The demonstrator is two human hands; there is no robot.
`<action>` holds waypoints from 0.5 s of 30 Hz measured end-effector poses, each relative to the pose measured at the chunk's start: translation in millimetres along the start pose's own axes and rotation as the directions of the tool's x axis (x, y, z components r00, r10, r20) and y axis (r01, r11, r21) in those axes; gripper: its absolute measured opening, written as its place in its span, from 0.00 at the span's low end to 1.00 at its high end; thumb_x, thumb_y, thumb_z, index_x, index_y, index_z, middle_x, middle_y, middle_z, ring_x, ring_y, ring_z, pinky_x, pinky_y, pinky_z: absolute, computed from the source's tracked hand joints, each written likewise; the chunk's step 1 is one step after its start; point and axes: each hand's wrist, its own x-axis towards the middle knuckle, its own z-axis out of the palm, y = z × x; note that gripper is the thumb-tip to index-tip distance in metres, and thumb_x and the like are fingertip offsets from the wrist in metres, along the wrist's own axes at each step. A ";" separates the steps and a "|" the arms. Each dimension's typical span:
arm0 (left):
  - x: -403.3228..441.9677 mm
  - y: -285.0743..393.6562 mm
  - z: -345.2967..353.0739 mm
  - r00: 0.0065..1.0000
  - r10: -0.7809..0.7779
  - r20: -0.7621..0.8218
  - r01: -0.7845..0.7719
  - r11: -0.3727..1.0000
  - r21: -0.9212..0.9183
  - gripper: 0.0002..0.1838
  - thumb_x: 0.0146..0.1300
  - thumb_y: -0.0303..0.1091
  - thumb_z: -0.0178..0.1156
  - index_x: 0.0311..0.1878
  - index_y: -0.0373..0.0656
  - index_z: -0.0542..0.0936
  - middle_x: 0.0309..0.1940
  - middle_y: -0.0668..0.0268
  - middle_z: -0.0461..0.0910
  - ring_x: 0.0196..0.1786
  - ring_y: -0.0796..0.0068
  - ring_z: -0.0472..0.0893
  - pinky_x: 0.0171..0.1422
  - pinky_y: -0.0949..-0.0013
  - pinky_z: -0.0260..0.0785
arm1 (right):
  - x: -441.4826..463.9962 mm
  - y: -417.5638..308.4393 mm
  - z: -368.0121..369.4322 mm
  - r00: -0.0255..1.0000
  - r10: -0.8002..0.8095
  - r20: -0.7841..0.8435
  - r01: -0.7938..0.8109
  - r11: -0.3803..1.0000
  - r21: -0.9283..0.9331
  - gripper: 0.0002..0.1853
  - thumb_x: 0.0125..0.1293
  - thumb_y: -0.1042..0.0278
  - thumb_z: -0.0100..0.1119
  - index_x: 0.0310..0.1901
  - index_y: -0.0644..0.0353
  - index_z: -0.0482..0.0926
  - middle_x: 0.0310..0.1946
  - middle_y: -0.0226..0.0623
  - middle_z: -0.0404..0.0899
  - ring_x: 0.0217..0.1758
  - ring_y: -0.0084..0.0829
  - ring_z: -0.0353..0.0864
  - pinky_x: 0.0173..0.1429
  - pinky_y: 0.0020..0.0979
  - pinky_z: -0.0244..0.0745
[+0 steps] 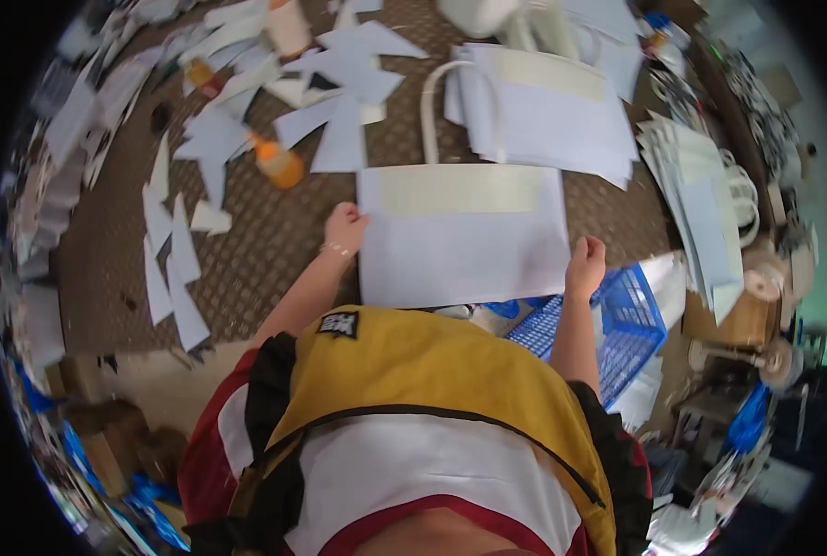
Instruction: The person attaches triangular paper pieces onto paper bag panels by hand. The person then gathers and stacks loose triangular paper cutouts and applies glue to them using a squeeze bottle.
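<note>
A white handbag panel [460,248] with a cream band along its top and one upright cream handle [429,111] lies flat at the near edge of the table. My left hand [347,227] pinches its left edge, fingers closed. At the right edge my right hand [587,267] is also closed, with its fingers curled at the panel's border. The fingertips of both hands are partly hidden. Just beyond, a stack of similar white panels [552,120] spreads over the table.
Orange-tipped glue bottle [279,165] and scattered white cut pieces [183,241] occupy the left of the brown table [274,250]. More panels with handles [696,204] hang over the right edge. A blue plastic basket [631,334] stands below my right arm.
</note>
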 end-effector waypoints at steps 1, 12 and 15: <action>-8.5 19.1 3.2 0.999 0.004 -0.047 0.001 0.995 0.103 0.09 0.52 0.28 0.63 0.34 0.38 0.74 0.28 0.63 0.79 0.33 0.75 0.78 0.39 0.71 0.72 | -19.0 -31.0 17.0 0.981 -0.179 0.079 0.185 0.979 -0.084 0.24 0.64 0.52 0.53 0.56 0.59 0.71 0.50 0.44 0.76 0.55 0.40 0.73 0.59 0.40 0.66; -61.5 16.2 -221.0 0.744 0.393 -0.540 -0.033 0.829 0.558 0.06 0.56 0.31 0.59 0.35 0.41 0.80 0.31 0.55 0.79 0.35 0.57 0.80 0.41 0.62 0.72 | -140.9 -96.9 144.7 0.628 -0.501 0.596 0.776 0.457 -0.434 0.32 0.65 0.44 0.46 0.69 0.45 0.58 0.72 0.41 0.49 0.75 0.38 0.45 0.70 0.56 0.41; -118.8 -22.9 -326.3 0.589 0.270 -0.762 0.453 0.671 0.587 0.12 0.52 0.33 0.59 0.38 0.39 0.80 0.39 0.51 0.79 0.44 0.51 0.77 0.50 0.56 0.70 | -139.6 -95.7 142.0 0.619 -0.544 0.567 0.785 0.449 -0.426 0.30 0.66 0.45 0.45 0.68 0.44 0.60 0.71 0.39 0.52 0.74 0.38 0.48 0.70 0.55 0.42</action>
